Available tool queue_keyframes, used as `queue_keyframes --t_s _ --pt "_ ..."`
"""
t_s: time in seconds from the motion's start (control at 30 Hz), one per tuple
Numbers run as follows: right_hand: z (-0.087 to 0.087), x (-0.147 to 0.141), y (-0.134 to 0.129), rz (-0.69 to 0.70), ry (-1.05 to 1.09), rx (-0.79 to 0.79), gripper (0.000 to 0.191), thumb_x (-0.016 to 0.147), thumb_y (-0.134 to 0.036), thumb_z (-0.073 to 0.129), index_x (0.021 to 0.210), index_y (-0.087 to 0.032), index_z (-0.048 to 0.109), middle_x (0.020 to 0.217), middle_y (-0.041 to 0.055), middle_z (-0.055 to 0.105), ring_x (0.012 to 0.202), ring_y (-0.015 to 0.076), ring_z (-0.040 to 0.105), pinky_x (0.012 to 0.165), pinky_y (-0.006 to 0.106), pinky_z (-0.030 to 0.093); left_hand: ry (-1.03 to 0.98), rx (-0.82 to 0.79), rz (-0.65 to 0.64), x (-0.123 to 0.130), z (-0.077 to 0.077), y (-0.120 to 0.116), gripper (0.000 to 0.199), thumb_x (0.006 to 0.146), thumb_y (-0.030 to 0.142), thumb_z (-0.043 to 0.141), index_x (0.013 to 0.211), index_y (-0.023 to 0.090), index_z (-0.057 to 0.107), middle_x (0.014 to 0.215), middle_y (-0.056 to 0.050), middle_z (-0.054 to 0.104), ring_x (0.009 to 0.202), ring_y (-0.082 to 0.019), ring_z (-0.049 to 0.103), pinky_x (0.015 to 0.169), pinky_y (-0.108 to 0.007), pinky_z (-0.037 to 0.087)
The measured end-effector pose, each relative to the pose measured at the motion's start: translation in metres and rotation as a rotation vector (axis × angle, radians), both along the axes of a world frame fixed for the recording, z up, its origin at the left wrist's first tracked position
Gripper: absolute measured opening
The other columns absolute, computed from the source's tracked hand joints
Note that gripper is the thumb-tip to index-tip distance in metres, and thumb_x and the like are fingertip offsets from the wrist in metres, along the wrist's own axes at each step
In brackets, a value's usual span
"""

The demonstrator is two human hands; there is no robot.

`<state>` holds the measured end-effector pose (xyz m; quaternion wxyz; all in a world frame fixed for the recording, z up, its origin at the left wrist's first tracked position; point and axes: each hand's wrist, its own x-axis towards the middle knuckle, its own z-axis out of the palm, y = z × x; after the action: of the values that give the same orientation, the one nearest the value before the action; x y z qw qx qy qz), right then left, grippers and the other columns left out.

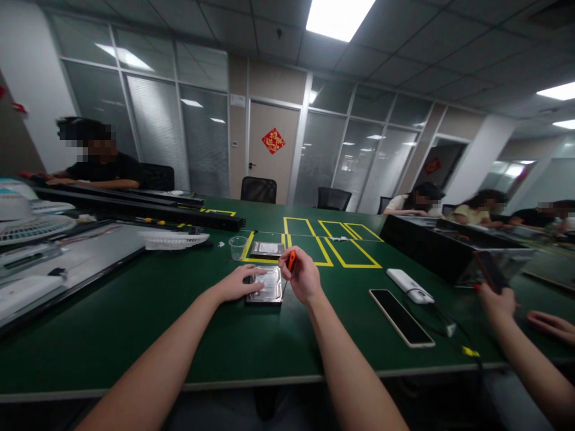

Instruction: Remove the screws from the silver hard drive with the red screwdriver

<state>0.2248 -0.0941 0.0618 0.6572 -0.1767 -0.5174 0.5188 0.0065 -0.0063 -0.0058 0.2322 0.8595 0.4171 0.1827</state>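
A silver hard drive [271,286] lies flat on the green table in front of me. My left hand [238,282] rests on its left side, fingers extended across the top face. At the drive's right edge, my right hand [303,275] is wrapped round a screwdriver [291,260] with an orange and black handle. Its thin shaft points down beside the drive; whether the tip touches a screw cannot be made out. Just behind, a second hard drive [267,249] lies inside a yellow taped rectangle. A clear plastic cup [238,247] stands to its left.
Yellow tape rectangles [354,254] mark the table [188,341]. On the right lie a phone [401,318], a white power bank [409,285] with cables, and a black case [449,245]. Another person's hand [498,302] holds a phone there. Fan parts and long black bars [179,212] lie left.
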Motion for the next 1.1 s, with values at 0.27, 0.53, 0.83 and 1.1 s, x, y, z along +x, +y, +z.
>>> queue_keyframes --t_s 0.27,0.53,0.83,1.1 --pt "-0.0007 -0.0015 0.0007 0.011 0.013 0.04 0.015 0.093 -0.031 0.056 0.083 -0.02 0.052 0.074 0.0009 0.068 0.045 0.0096 0.049 0.043 0.022 0.033 -0.015 0.003 -0.003 0.0005 -0.0036 0.0025 0.075 0.084 0.078 0.057 0.144 0.034 0.056 0.158 -0.009 0.038 0.145 -0.037 0.035 0.119 -0.052 0.026" --pt "0.0007 -0.0013 0.0003 0.047 0.004 0.032 0.028 0.097 -0.036 0.048 0.086 -0.015 0.063 0.072 0.0046 0.067 0.044 0.0085 0.044 0.045 0.022 0.031 -0.023 -0.003 -0.007 0.0012 -0.0015 0.0003 0.073 0.084 0.077 0.058 0.144 0.035 0.056 0.158 -0.008 0.038 0.145 -0.037 0.034 0.12 -0.052 0.024" --pt "0.0006 -0.0027 0.0017 0.008 -0.011 0.021 0.016 0.093 -0.033 0.058 0.084 -0.021 0.052 0.074 0.0003 0.068 0.046 0.0099 0.05 0.044 0.021 0.034 -0.021 0.006 -0.012 0.0013 -0.0029 0.0016 0.071 0.086 0.075 0.057 0.144 0.035 0.056 0.157 -0.009 0.039 0.145 -0.036 0.035 0.12 -0.052 0.025" --pt "0.0009 -0.0016 0.0016 0.032 0.009 0.016 0.028 0.097 -0.037 0.047 0.09 -0.016 0.063 0.067 0.0021 0.064 0.044 0.0079 0.04 0.045 0.022 0.029 -0.029 0.011 -0.012 0.0001 -0.0063 0.0052 0.073 0.084 0.078 0.057 0.144 0.035 0.056 0.157 -0.01 0.039 0.145 -0.038 0.035 0.119 -0.054 0.026"
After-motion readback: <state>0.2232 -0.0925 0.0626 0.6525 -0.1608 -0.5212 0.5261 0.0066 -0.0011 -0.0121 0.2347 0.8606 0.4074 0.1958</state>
